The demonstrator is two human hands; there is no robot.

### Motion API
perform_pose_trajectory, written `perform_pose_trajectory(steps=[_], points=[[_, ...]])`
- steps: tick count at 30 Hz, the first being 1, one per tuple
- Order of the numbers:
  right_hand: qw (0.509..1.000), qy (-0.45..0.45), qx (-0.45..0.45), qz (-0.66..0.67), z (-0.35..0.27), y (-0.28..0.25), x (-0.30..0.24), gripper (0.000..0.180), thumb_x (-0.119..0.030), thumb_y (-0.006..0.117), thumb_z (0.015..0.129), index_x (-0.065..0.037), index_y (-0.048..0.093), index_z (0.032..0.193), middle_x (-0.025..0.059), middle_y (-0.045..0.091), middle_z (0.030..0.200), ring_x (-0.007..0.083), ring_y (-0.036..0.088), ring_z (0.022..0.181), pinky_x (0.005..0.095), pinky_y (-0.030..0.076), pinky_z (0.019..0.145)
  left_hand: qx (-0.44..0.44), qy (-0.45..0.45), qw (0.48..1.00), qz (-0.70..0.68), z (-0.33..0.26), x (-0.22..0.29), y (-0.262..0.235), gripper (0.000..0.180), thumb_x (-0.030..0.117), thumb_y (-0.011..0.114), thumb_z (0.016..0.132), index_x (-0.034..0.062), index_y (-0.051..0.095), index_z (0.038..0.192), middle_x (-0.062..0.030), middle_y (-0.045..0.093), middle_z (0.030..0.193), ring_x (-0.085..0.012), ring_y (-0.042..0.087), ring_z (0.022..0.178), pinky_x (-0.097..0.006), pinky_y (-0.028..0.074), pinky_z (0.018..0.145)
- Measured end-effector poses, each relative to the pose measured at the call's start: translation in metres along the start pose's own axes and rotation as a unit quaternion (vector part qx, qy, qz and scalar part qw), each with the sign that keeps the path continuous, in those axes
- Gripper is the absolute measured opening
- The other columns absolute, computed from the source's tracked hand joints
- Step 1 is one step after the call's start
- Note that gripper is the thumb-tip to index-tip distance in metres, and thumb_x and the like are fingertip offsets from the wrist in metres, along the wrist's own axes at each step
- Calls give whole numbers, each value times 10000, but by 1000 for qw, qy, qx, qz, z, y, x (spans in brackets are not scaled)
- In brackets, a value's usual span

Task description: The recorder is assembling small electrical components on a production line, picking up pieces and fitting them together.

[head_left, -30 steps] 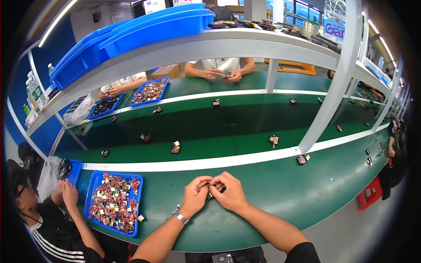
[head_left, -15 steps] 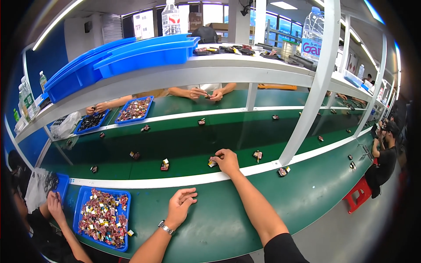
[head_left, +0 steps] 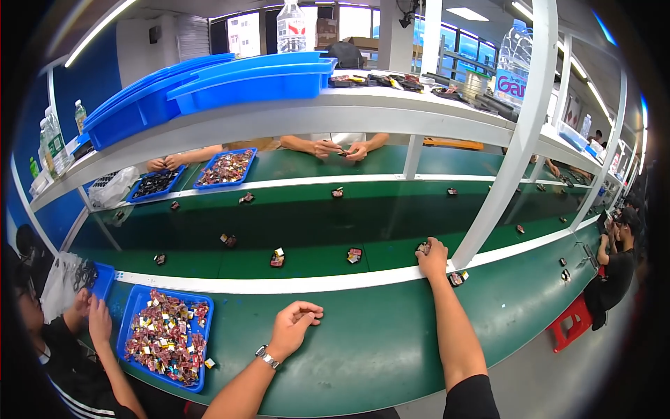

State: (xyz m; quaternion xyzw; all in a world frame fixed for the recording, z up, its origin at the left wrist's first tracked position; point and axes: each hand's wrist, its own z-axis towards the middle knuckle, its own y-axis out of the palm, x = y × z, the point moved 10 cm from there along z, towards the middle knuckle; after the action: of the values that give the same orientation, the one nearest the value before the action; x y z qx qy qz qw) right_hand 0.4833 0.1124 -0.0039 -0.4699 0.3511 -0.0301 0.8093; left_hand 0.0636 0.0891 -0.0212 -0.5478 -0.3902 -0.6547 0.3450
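Observation:
Beyond the white rail, my right hand (head_left: 433, 258) reaches out over the green belt. Its fingers close on a small black piece with a circuit board (head_left: 422, 247). My left hand (head_left: 294, 329), with a metal watch at its wrist, hovers over the near green table (head_left: 363, 335), fingers loosely curled and nothing seen in them. Two similar pieces lie on the belt between my hands: a board piece with a white and yellow tab (head_left: 278, 257) and a reddish board piece (head_left: 354, 255). Close to my right forearm, another board piece (head_left: 457, 278) rests by the rail's post.
A blue tray (head_left: 208, 349) heaped with small boards stands left of my left arm. Beside it are a co-worker's hands (head_left: 94, 311). A white post (head_left: 499, 153) rises right of my right hand. Overhead, a shelf (head_left: 279, 122) carries blue trays (head_left: 251, 87) and bottles.
My right hand has let go of one piece on the belt, moved right and taken hold of another. My left hand stays nearly in place. The view has shifted slightly.

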Motion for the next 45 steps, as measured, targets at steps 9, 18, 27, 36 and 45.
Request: perform_pose_trajectory(steps=[9, 18, 27, 36, 45], points=[[928, -264, -145, 219, -100, 2, -138, 678, -88, 818, 708, -60, 520, 1316, 110, 679, 1079, 255, 631, 984, 387, 494, 904, 1, -37, 999, -20, -6, 3, -7, 248, 115, 489, 1007, -42, 565, 1184, -161, 660, 1078, -185, 655, 913, -306, 555, 782], [849, -303, -391, 187, -223, 5, -243, 731, -130, 762, 793, -108, 428, 1443, 86, 591, 1281, 287, 515, 1201, 389, 459, 1010, -142, -137, 975, -98, -5, -2, 13, 395, 212, 429, 1055, -58, 495, 1336, -101, 634, 1061, -142, 639, 867, -274, 553, 756], [877, -371, -191, 238, -221, -9, -242, 343, -83, 735, 799, -120, 676, 1136, 67, 594, 1174, 286, 576, 1078, 395, 510, 895, -45, -112, 983, -139, -9, 1, 0, 384, 82, 421, 1023, -19, 444, 1392, -103, 593, 1154, -190, 617, 1066, -384, 543, 967], [864, -421, -167, 218, -222, -9, -250, 183, -97, 747, 774, -107, 703, 951, 67, 590, 1219, 285, 562, 1110, 390, 504, 907, -54, -112, 984, -126, -8, -3, 1, 274, 71, 441, 1014, 14, 475, 1280, -130, 589, 1229, -206, 616, 1100, -371, 535, 965], [866, -396, -183, 244, -219, -5, -247, 97, -106, 715, 810, -81, 718, 904, 76, 611, 1214, 287, 550, 1140, 386, 500, 909, -149, -88, 970, -169, -10, 2, 11, 331, 17, 502, 975, 42, 451, 1302, -127, 573, 1267, -210, 579, 1173, -396, 488, 1029]])
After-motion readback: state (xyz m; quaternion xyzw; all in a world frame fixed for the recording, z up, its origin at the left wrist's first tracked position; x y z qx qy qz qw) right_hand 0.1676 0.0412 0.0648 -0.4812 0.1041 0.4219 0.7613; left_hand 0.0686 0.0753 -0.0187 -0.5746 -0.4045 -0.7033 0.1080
